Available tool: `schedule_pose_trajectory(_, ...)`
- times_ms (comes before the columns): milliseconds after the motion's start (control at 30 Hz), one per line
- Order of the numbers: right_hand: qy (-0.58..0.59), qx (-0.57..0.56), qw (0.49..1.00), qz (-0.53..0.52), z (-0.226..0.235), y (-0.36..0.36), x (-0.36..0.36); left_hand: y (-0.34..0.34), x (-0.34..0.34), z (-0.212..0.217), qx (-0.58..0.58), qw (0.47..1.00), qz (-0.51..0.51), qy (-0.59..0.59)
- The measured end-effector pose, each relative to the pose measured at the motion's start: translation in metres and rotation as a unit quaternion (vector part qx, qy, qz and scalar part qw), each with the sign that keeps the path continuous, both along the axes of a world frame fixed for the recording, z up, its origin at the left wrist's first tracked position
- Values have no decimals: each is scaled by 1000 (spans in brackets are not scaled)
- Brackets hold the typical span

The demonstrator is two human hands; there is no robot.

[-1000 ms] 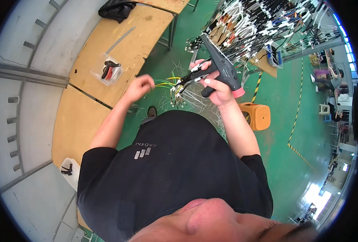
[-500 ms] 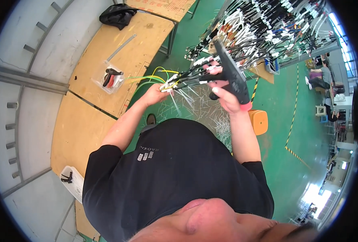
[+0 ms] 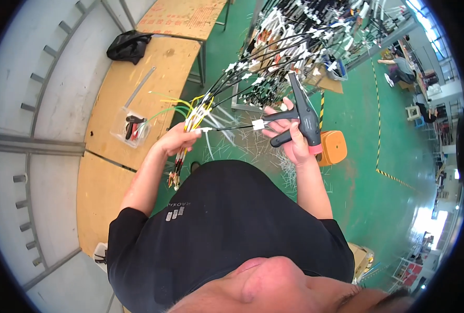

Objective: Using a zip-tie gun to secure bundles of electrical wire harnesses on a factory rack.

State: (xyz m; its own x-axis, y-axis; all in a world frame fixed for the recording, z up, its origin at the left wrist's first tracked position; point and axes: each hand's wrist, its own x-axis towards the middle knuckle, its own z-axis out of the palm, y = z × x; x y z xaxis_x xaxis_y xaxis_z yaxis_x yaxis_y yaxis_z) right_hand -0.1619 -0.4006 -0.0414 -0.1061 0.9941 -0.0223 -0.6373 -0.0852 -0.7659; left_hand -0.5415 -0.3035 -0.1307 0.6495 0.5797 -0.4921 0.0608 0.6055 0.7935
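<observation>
My left hand [image 3: 175,140] is closed around a bundle of wires [image 3: 198,113], with yellow and green strands, white ties and black cables running up to the right. The bundle's lower end hangs below that hand. In my right hand [image 3: 295,148] rests a black cable tie gun [image 3: 309,124] with a red end, its nose pointing up. My right thumb crosses its grip while the other fingers are partly stretched toward the wires. One black cable [image 3: 232,128] with a white tag [image 3: 258,124] stretches from the bundle to my right fingertips; whether they touch it I cannot tell.
A rack piled with black and white cables [image 3: 294,41] stands ahead. At left, a wooden table [image 3: 106,172] bears a clear box [image 3: 129,128] of tools, a metal ruler [image 3: 140,86] and a black bag [image 3: 128,47]. An orange stool [image 3: 334,148] stands right; white offcuts litter the green floor.
My left hand has moved left and down, and the bundle now stands more upright with its lower end showing. The tie gun has swung more upright and lower, away from most of the cables.
</observation>
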Motion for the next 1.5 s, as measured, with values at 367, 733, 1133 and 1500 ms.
schedule_pose_trajectory(367,-803,269,481,-227,-2,-20,10,2,36,21,-23,993,112,34)
schedule_pose_trajectory(733,-710,352,590,-153,-3,5,-34,-6,96,69,130,979,141,73)
schedule_pose_trajectory(1133,-420,33,905,-49,-62,-41,23,-19,64,77,7,985,170,2)
schedule_pose_trajectory(1500,-384,122,915,36,-56,-41,27,-28,76,88,-24,987,151,-40)
